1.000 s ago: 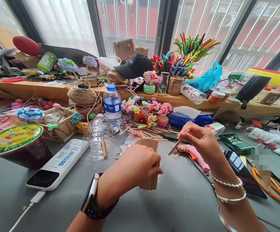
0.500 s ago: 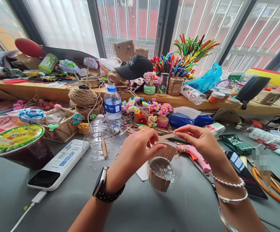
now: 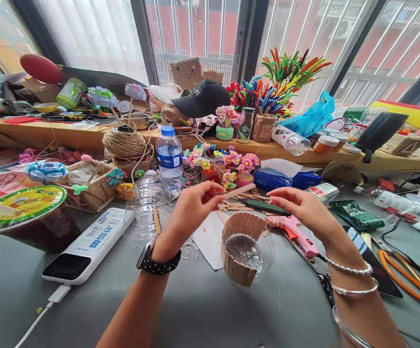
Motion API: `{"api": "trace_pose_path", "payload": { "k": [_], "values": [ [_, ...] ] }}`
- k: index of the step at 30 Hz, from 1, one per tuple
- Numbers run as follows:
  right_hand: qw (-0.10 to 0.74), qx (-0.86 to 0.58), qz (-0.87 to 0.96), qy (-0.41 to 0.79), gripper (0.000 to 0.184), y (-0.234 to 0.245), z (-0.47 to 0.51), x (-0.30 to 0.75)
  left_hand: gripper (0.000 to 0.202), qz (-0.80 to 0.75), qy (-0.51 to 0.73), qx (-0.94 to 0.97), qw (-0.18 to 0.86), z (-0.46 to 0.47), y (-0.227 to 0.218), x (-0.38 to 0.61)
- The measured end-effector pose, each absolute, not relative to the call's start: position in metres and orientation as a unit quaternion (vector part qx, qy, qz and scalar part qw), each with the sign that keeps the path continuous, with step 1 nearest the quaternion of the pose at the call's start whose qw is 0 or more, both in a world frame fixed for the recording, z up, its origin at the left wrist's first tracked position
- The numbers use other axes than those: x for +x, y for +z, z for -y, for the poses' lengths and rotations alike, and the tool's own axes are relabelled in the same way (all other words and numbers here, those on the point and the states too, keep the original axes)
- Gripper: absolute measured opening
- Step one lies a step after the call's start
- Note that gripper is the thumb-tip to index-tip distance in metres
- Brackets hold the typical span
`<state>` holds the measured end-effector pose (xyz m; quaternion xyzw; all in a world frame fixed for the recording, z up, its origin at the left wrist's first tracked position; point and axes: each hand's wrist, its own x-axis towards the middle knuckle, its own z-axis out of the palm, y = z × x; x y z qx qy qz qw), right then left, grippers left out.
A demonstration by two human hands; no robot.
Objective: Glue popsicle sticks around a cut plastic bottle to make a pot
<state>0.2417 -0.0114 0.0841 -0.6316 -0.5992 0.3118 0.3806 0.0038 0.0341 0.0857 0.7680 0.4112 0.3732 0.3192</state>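
My left hand [image 3: 191,207] pinches one end of a wooden craft stick [image 3: 239,191] and holds it above the table. My right hand [image 3: 300,207] hovers to the right of the stick with fingers loosely extended and nothing in it. Below and between the hands stands a cut clear plastic bottle base ringed with wooden sticks [image 3: 242,246]. A pink glue gun [image 3: 296,234] lies just under my right hand. More loose sticks [image 3: 237,203] lie behind the cup.
A white power bank [image 3: 88,246] with cable lies at left, beside a clear bottle top [image 3: 147,203] and a water bottle [image 3: 169,159]. Orange scissors [image 3: 409,278] and a phone lie at right. Flower pots [image 3: 244,176], twine [image 3: 125,142] and clutter fill the back.
My left hand let go of the stick-ringed cup, rose and took the wooden stick from my right hand. My right hand released it and opened.
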Motion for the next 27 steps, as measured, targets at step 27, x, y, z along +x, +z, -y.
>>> {"api": "trace_pose_path", "payload": {
  "k": [27],
  "values": [
    [-0.068, -0.831, 0.544, 0.093, 0.039, 0.058, 0.009, 0.271, 0.022, -0.526, 0.061, 0.81, 0.253, -0.065, 0.055, -0.007]
  ]
}}
